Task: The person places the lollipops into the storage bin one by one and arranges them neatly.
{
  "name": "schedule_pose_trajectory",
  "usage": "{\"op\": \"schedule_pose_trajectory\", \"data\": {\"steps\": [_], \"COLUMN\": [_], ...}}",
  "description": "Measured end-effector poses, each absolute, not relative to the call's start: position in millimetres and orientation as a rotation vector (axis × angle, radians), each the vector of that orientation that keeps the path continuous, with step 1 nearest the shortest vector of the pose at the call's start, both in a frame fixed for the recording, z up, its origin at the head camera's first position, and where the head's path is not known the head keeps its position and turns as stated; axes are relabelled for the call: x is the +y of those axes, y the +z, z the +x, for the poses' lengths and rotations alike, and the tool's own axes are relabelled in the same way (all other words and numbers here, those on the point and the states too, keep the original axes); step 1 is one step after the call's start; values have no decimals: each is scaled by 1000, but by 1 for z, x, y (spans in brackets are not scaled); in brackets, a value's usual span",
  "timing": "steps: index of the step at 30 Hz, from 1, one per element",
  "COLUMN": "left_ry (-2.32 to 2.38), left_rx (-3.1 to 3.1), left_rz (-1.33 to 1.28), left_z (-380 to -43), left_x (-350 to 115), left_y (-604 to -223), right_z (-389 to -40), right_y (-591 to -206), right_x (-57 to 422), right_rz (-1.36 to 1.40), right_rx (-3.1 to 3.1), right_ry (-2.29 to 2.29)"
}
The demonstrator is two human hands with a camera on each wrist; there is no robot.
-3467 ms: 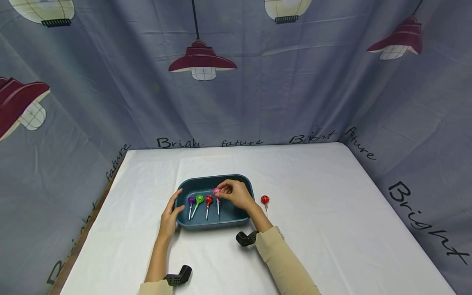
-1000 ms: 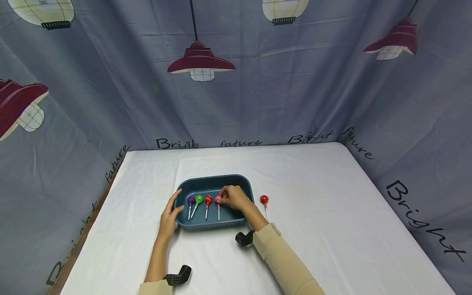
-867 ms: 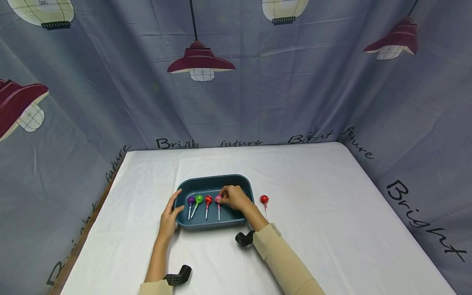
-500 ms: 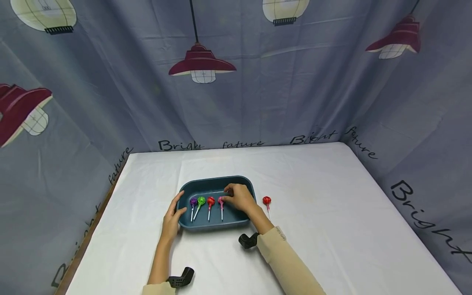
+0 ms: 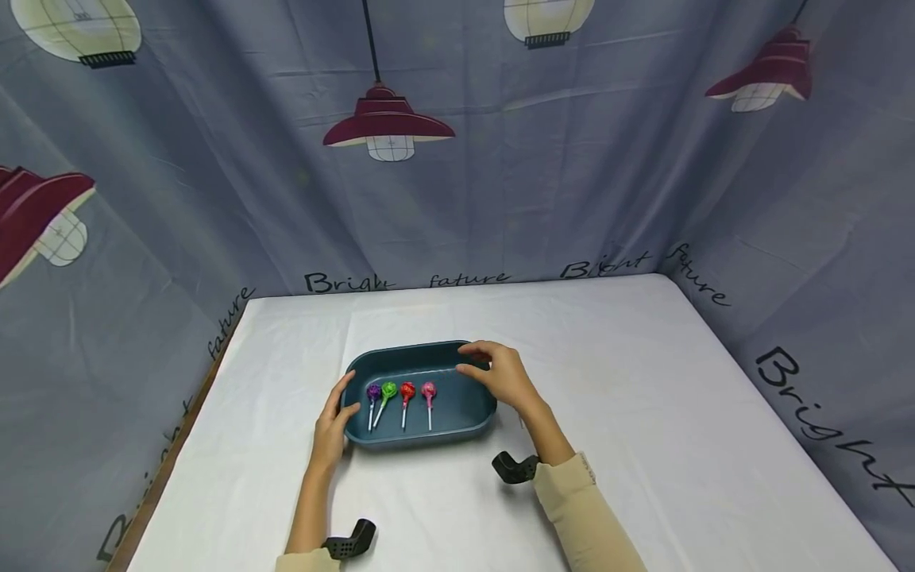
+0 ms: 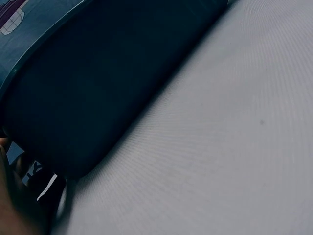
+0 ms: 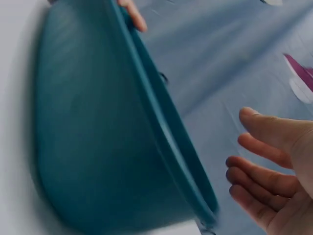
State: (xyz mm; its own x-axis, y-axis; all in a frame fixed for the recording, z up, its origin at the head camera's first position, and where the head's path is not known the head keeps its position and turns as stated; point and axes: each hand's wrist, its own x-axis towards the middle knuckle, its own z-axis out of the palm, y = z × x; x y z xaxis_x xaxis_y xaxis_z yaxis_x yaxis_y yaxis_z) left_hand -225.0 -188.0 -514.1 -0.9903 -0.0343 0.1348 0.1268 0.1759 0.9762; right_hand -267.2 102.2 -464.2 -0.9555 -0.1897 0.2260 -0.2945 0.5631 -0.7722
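In the head view, a dark teal tray holds a purple lollipop, a green lollipop, a red lollipop and a pink lollipop, lying in a row with sticks toward the person. My left hand rests against the tray's left end, fingers and thumb spread along the rim. Over the tray's right rim is my right hand, fingers parted and holding nothing. The right wrist view shows these fingers apart from the tray wall.
The tray stands on a white cloth-covered table. Just right of it, a lollipop stick peeks out beside my right wrist, its head hidden. Grey-blue printed curtains stand behind and at the sides.
The right hand pinched the pink lollipop, lowered it to the tray floor and let go. It has since moved up and right to the rim. The left hand stays put.
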Motion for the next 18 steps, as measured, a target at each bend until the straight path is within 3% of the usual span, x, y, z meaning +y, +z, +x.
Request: {"op": "schedule_pose_trajectory", "data": {"steps": [8, 18], "left_ry": [-1936, -1921], "left_rx": [-2304, -2305], "left_rz": [-99, -105], "left_z": [-226, -227], "left_x": [-188, -189], "left_y": [-515, -516], "right_z": [-269, -269], "right_y": [-468, -503], "right_x": [146, 184], "right_rz": [259, 48], "right_rx": [-2535, -2528], "right_ry": [1383, 1359]}}
